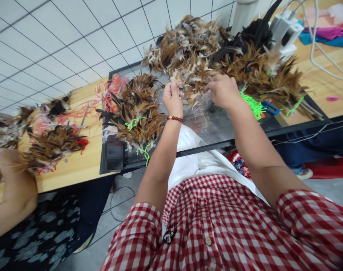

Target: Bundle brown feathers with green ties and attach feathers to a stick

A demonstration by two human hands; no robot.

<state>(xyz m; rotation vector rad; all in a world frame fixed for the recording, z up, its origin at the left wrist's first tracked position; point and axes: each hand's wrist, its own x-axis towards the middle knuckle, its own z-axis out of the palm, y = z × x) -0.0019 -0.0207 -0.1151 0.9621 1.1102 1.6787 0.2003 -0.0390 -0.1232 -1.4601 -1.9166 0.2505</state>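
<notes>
My left hand (173,98) is closed in a pinch at the near edge of the loose feather pile (188,49). Pale feathers (175,78) stick out at its fingertips, though exactly what it grips is partly hidden. To its right, my right hand (224,90) reaches over the brown and cream feathers, fingers bent and a little apart, with no held thing showing. A bundle of brown feathers (141,107) tied with green string lies left of my left hand. More brown feathers (267,71) and a tangle of bright green string (252,105) lie beyond my right wrist.
A black-rimmed tray (216,144) carries the feathers. Long black feathers (250,35) and white chargers (285,28) with cables stand at the back right. A blue tool (270,108) lies by the string. At left, a co-worker's arm (14,184) rests near other feather bundles (57,141).
</notes>
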